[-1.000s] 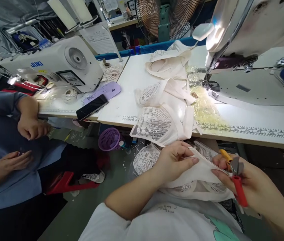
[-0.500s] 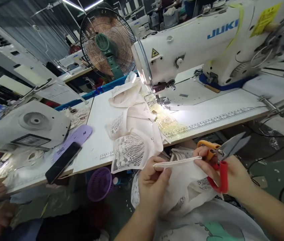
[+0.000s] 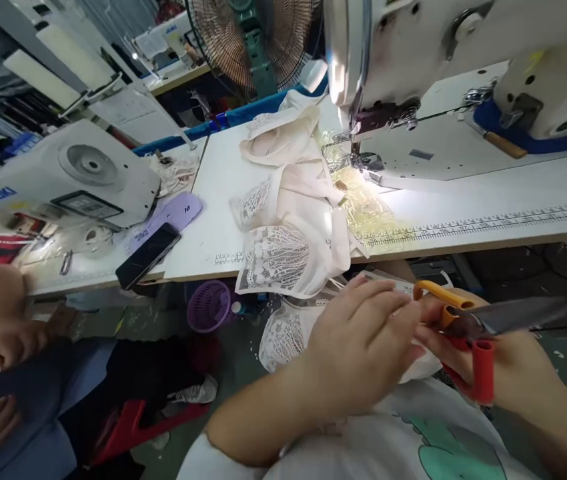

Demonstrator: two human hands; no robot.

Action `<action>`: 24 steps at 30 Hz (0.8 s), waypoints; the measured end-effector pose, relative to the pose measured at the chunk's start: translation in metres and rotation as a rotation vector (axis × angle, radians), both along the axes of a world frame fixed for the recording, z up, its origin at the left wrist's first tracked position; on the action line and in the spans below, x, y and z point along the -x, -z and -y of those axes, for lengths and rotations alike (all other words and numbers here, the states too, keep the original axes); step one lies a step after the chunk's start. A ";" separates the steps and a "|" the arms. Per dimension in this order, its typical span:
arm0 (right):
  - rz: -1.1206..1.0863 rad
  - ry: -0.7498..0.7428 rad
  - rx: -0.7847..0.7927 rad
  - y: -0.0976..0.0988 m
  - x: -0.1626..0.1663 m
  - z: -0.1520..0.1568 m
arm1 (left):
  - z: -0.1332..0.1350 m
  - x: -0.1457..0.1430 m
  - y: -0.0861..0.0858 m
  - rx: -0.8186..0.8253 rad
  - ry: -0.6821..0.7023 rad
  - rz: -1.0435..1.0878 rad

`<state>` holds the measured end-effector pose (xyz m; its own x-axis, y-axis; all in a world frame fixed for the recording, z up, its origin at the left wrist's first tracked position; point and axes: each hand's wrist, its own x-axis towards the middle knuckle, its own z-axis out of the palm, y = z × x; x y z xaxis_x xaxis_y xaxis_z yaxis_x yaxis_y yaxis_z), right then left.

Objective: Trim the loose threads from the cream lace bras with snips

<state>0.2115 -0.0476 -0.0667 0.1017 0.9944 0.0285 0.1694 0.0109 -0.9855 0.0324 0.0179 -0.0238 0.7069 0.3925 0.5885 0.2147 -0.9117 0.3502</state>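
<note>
My right hand (image 3: 523,363) is closed around scissors (image 3: 483,323) with one orange and one red handle loop, their blades pointing right. Its thumb and fingertips meet my left hand (image 3: 363,343), which is turned with its back to the camera. The left fingers are curved and pressed together; what lies under them is hidden. Below and behind both hands is a cream bra with lace cups (image 3: 283,337), mostly covered by the left hand. More cream lace bras (image 3: 283,257) lie on the white sewing table (image 3: 203,243) just ahead.
A sewing machine (image 3: 443,60) stands ahead on the right, its lamp lit. Left are a phone (image 3: 148,255), a purple pattern piece (image 3: 181,210) and a second machine (image 3: 88,173). A purple basket (image 3: 208,307) sits below. A co-worker's hands (image 3: 6,343) are at far left.
My left hand has turned over and moved right against my right hand, covering the bra edge that both hands held stretched. The scissors have swung flatter. The view has tilted lower.
</note>
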 end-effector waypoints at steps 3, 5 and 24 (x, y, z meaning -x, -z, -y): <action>0.007 -0.014 0.001 0.000 -0.003 0.004 | -0.013 -0.007 -0.001 0.253 0.117 -0.217; -0.009 -0.004 0.040 0.002 -0.004 0.006 | -0.018 -0.008 0.002 0.490 0.148 -0.237; 0.012 -0.189 0.004 -0.049 -0.022 -0.011 | -0.024 -0.015 -0.018 1.399 0.097 0.282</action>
